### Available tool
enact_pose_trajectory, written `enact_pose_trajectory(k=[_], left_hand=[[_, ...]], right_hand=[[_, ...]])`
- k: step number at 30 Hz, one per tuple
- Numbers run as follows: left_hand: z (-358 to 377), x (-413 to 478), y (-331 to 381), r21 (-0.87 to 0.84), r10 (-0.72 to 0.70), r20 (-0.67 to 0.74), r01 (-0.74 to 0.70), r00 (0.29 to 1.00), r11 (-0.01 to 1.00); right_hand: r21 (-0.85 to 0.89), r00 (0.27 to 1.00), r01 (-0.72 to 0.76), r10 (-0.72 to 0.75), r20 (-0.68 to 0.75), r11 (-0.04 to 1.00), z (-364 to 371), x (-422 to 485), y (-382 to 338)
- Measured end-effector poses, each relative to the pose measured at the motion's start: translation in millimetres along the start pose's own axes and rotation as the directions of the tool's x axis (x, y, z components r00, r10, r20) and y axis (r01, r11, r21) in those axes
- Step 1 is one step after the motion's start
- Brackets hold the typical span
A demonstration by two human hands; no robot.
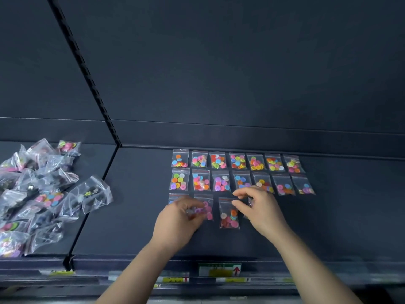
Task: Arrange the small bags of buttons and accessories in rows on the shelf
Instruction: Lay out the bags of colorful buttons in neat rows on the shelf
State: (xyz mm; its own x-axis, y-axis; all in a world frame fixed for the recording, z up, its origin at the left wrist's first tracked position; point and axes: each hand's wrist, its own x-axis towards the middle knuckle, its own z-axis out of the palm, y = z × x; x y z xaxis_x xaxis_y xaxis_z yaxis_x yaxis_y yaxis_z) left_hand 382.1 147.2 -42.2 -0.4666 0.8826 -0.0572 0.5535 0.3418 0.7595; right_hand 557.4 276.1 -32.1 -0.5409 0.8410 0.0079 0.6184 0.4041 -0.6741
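Small clear bags of coloured buttons lie in rows on the dark shelf [135, 216]. The back row [237, 160] and the second row [221, 182] each hold several bags. A third row has a bag at its left end [176, 198], a bag of pink buttons [207, 208] and a bag of red and green buttons [229, 216]. My left hand [175, 222] pinches the pink bag at its left side. My right hand [258, 207] has curled fingers over a further bag [250, 201], which it mostly hides.
A loose heap of unsorted bags [37, 194] fills the neighbouring shelf section at the left, past a dark divider [94, 198]. Price labels [219, 269] run along the shelf's front edge. The shelf's back wall [241, 73] rises behind the rows.
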Motion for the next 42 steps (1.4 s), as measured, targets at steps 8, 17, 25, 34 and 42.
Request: enact_pose_trajectory(k=[8, 17, 25, 34, 42], left_hand=[[6.7, 2.9, -9.4, 0.192, 0.151, -0.006, -0.147, 0.989, 0.97], [7.9, 0.0, -13.0, 0.226, 0.161, -0.013, -0.154, 0.987, 0.962], [7.0, -4.4, -7.0, 0.203, 0.129, -0.031, -0.12, 0.991, 0.972], [1.1, -9.1, 44.3, -0.348, -0.131, 0.085, 0.153, 0.988, 0.925], [27.3, -7.2, 89.7, -0.587, -0.142, 0.319, 0.313, 0.937, 0.746]], right_hand=[[-0.143, 0.997, 0.01, 0.001, 0.076, 0.99, 16.6, -19.9, 5.7], [-0.226, 0.998, 0.005, 0.009, 0.06, 0.974, 22.6, -15.6, 1.2], [-0.163, 0.996, 0.0, 0.015, 0.092, 0.987, 18.6, -14.0, 0.6], [0.767, 0.936, -0.353, 0.209, 0.284, 0.536, -26.4, -20.2, -0.3], [0.821, 0.962, -0.273, 0.166, 0.218, 0.501, -49.2, -23.4, 10.8]])
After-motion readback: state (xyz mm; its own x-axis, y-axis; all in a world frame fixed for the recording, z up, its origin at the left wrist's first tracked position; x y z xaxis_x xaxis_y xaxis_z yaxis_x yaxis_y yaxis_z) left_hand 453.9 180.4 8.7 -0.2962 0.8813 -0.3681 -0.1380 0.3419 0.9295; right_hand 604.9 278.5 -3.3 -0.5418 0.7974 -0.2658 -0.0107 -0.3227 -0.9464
